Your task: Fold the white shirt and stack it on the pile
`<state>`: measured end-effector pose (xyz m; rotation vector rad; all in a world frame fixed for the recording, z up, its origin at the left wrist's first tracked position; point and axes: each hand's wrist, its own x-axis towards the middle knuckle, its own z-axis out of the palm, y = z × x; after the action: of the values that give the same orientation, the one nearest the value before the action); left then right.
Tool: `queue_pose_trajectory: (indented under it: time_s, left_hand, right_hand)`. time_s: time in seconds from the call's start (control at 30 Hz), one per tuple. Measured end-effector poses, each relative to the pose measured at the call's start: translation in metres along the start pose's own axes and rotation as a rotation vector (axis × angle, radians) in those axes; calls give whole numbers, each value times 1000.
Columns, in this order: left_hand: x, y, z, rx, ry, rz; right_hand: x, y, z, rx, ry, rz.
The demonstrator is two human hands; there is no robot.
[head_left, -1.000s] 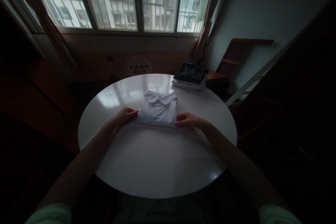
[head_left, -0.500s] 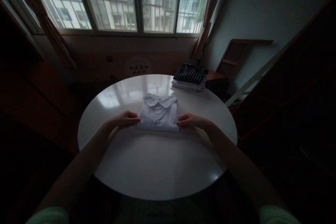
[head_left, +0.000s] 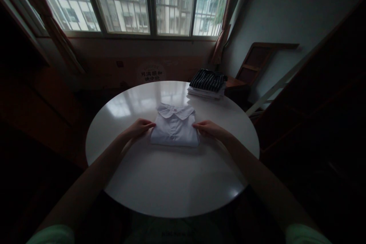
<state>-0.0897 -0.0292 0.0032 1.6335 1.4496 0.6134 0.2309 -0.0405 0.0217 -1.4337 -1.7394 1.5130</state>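
A white collared shirt (head_left: pixel 175 131), folded into a compact rectangle, lies on the round white table (head_left: pixel 171 183) with its collar toward the window. My left hand (head_left: pixel 140 126) pinches the shirt's left side edge, fingers closed. On the opposite side, my right hand (head_left: pixel 210 128) has its fingertips closed at the right side edge, a little below the collar. The front edge of the shirt rests flat between my forearms.
At the table's back right edge sits a stack of folded clothes, with a black striped garment (head_left: pixel 207 80) on top of white ones (head_left: pixel 204 93). Behind it stands a wooden chair (head_left: pixel 251 63). A barred window (head_left: pixel 171 4) spans the back wall.
Both hands have slid up the shirt's sides, away from its front edge toward the collar. The shirt has shifted slightly nearer to me and its front edge now lies lower.
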Motion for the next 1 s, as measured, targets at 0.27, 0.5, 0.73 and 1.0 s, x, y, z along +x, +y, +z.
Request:
queue_pose_trajectory:
  time_s: [0.27, 0.5, 0.73, 1.0]
  left_hand:
    - [0, 2, 4, 27, 28, 70]
    - [-1, 5, -1, -6, -104, 25]
    - [1, 8, 2, -92, -5, -62]
    - [8, 7, 17, -133, 152, 13]
  right_hand:
    - [6, 4, 3, -22, 31, -5]
    - [8, 3, 2, 40, 9, 9]
    - [13, 5, 4, 155, 103, -16]
    - [20, 8, 8, 137, 239, -31]
